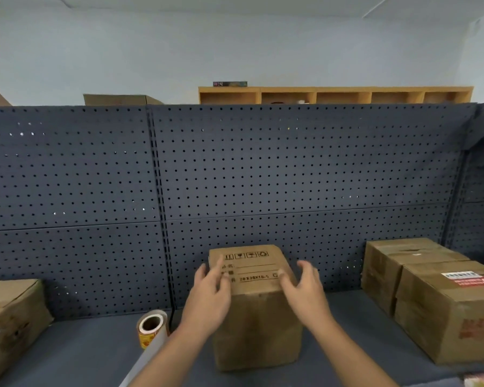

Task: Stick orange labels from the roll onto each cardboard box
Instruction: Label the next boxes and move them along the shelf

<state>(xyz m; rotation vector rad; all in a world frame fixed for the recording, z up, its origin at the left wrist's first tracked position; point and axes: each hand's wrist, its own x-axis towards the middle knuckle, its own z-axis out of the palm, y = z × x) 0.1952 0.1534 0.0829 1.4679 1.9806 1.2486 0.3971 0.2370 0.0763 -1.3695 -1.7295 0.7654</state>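
So both hands, the left hand and right hand, spread open-fingered around the middle cardboard box, which shows no orange label, while the label roll stands unheld just left of them.

Left box cut by left edge. Label roll: print unreadable, loose liner tail hidden behind left forearm. Near right box cropped; red sticker blurred.

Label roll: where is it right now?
In the head view the label roll stands on the blue shelf, lower left of centre, just left of the left forearm and the middle cardboard box.
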